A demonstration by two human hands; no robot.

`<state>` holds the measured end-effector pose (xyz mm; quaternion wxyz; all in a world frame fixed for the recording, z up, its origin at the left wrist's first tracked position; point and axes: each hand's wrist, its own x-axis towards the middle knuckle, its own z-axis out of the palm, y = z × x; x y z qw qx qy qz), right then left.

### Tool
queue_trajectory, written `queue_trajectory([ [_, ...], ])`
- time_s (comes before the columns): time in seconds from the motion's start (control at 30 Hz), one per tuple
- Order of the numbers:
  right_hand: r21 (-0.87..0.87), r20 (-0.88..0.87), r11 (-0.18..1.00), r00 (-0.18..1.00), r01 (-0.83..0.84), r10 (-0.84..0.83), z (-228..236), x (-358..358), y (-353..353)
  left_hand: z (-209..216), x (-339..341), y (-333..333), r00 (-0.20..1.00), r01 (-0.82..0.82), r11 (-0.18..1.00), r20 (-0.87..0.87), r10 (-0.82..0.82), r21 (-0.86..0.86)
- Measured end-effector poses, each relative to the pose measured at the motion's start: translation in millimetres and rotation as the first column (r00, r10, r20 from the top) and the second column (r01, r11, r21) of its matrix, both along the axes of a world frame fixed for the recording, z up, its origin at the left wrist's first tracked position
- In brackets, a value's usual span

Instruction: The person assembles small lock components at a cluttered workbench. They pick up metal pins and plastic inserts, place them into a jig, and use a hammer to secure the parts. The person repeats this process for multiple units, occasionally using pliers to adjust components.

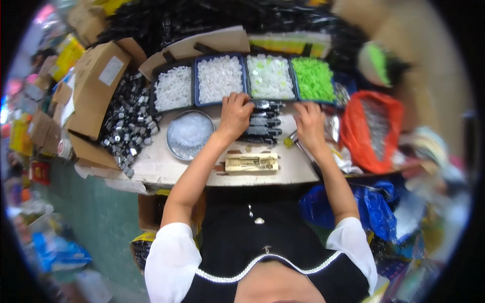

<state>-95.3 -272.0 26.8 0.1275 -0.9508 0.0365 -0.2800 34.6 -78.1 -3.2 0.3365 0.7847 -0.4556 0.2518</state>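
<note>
Several long black plastic parts lie side by side in a stack at the middle of the worktable. My left hand is at their far left end, fingers bent and closed on the end of one black part. Right of the stack, my right hand hovers with its fingers curved and apart, and nothing shows in it. Below that hand lies a thin tool with a yellowish end. Nearer to me sits a cream-coloured block fixture with a slotted recess. A round metal bowl stands left of my left forearm.
Behind my hands stand bins of small pieces: white, pale, white-and-green and bright green. At the left, a tipped cardboard box spills black-and-silver parts. A red plastic bag sits right, a blue bag below.
</note>
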Motion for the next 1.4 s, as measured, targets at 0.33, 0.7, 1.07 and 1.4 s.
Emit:
queue_trajectory([
  [0.33,-0.336,0.161,0.933,0.984,0.128,-0.077,70,260,-22,13,-18,160,0.881,-0.457,0.849,-0.265,0.392,-0.263],
  [0.7,0.120,0.237,0.952,0.940,-0.281,0.247,97,269,-36,-40,-64,271,0.568,-0.796,0.588,-0.515,0.642,-0.144],
  [1.07,-0.031,-0.030,0.906,0.907,-0.421,0.420,115,25,51,-52,-5,230,0.354,-0.852,0.439,-0.305,0.884,0.285],
  [1.4,-0.087,-0.261,0.822,0.809,-0.562,0.526,-27,-37,110,-52,-51,235,0.595,-0.756,0.634,-0.232,0.769,0.163],
])
